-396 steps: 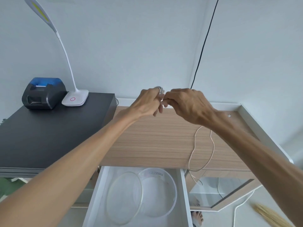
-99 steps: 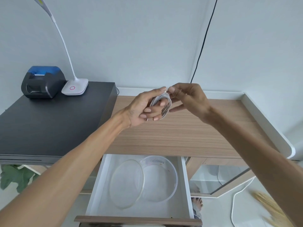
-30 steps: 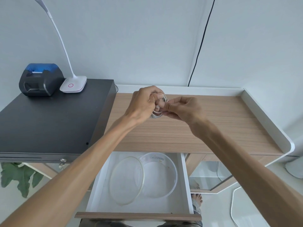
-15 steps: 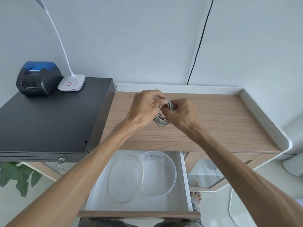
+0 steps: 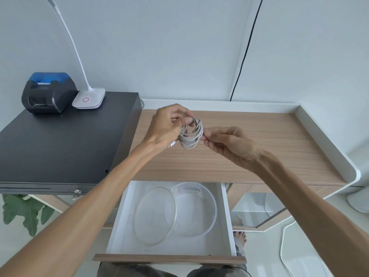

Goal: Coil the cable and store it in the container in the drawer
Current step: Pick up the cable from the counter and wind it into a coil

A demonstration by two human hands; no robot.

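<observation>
The white cable (image 5: 191,134) is wound into a small round coil, held in the air above the wooden desk. My left hand (image 5: 166,125) grips the coil's left side, with one plug end poking out below the fingers. My right hand (image 5: 223,141) pinches the coil's right edge between thumb and fingertips. Below, the white drawer (image 5: 226,216) stands pulled out. In it sits a clear round container (image 5: 205,220), open, with its clear lid (image 5: 154,214) leaning on its left rim.
A black cash box (image 5: 60,140) fills the left, carrying a receipt printer (image 5: 48,92) and a white desk lamp (image 5: 88,98). The wooden desk (image 5: 269,148) has a raised white rim at right. A black wire (image 5: 245,48) runs down the wall.
The loose cable that hung over the desk edge is now fully wound into a coil. Over the last second my right hand drew back to the coil's right edge.
</observation>
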